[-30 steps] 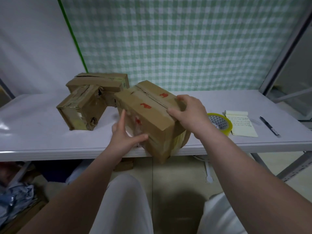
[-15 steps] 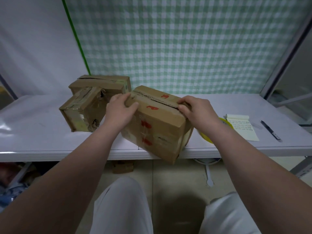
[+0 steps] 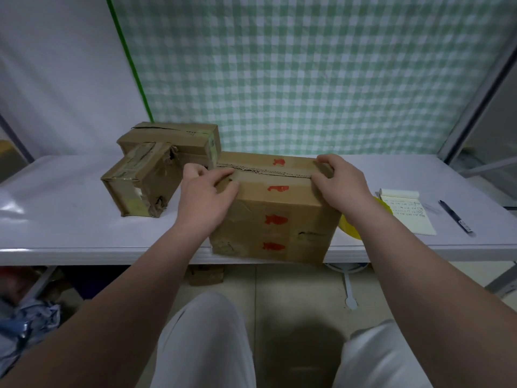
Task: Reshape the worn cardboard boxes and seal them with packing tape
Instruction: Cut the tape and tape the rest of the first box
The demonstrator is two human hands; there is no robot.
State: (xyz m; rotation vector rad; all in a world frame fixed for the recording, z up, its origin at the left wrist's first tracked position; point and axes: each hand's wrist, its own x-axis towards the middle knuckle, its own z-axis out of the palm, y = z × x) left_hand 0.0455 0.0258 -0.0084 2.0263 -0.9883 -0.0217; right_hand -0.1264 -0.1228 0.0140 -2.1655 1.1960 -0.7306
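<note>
- The cardboard box [image 3: 274, 214] is gripped at its top left end by the left hand [image 3: 205, 194];
- its top right end is gripped by the right hand [image 3: 340, 183].

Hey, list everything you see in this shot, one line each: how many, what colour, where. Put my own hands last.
large box: one, brown with red marks, table's front edge
smaller boxes: two, brown, worn, back left of table; rear box behind the front one
tape roll: one, yellow, mostly hidden right of the large box
notepad: one, pale yellow, right side of table
pen: one, dark, right of the notepad
table: one, white
checked cloth: one, green and white, behind the table
cardboard scrap: one, brown, floor under the table
left hand: one, gripping the large box's top left end
right hand: one, gripping its top right end
</note>
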